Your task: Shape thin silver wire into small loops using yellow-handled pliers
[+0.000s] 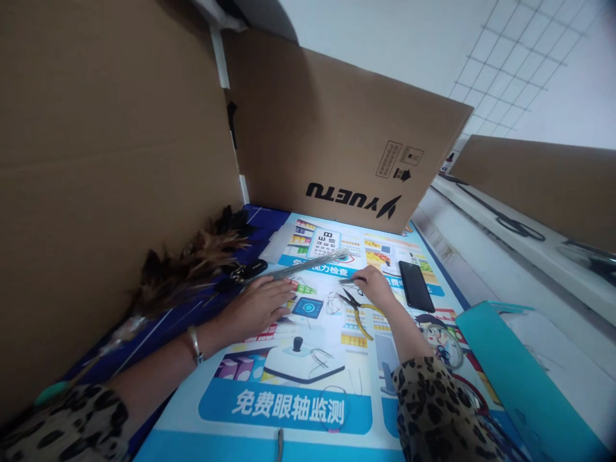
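Note:
My left hand [255, 309] lies flat on the printed table cover, palm down, with the fingers stretched out. Just beyond its fingertips is a bundle of thin silvery wires [312, 262], running slantwise over the cover. The fingers of my right hand [376, 287] are pinched together at a small thin grey piece [347, 281], whose kind is too small to tell. Below that hand rest pliers [357, 309] with yellow handles, jaws apart, partly under the wrist. Between the hands lies a small tangle of fine wire [333, 303]; loose bent wires [321, 359] lie nearer me.
A black phone [416, 286] lies right of my right hand. Brown feathers [192, 263] and a black key fob [253, 268] are at the left. Cardboard panels [356, 128] stand behind and left. A teal box [524, 378] is at the right.

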Tool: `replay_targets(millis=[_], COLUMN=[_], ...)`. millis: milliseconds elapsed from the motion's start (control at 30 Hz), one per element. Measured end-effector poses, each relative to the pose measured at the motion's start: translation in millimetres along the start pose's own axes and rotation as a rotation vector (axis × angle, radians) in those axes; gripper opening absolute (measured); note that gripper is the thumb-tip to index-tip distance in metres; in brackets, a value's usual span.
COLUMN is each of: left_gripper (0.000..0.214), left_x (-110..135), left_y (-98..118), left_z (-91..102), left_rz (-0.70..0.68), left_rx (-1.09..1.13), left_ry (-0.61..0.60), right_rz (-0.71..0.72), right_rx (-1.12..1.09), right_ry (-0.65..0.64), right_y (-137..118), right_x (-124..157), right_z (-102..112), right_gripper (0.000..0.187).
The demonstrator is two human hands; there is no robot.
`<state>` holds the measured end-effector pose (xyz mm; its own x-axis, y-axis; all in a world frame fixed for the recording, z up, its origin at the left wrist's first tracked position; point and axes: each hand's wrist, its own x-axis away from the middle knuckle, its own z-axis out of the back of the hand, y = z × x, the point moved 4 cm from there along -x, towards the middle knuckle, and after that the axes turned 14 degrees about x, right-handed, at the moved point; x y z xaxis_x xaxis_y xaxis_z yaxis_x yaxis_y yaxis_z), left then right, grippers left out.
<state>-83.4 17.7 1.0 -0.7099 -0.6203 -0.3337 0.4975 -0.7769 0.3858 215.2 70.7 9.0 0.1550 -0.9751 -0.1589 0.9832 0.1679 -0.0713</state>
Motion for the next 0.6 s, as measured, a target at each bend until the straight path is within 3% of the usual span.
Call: replay_targets(millis=[600], left_gripper=[0.031], left_x=[2], left_y=[2], left_z=[2.7], left_rz=[-0.031], left_rx=[0.052], left_ry=[0.062], right_rz=[0.162], right_rx=[0.282], right_ry=[-0.002], right_y=[-18], right_x=[3], right_z=[1], right_gripper=[0.026])
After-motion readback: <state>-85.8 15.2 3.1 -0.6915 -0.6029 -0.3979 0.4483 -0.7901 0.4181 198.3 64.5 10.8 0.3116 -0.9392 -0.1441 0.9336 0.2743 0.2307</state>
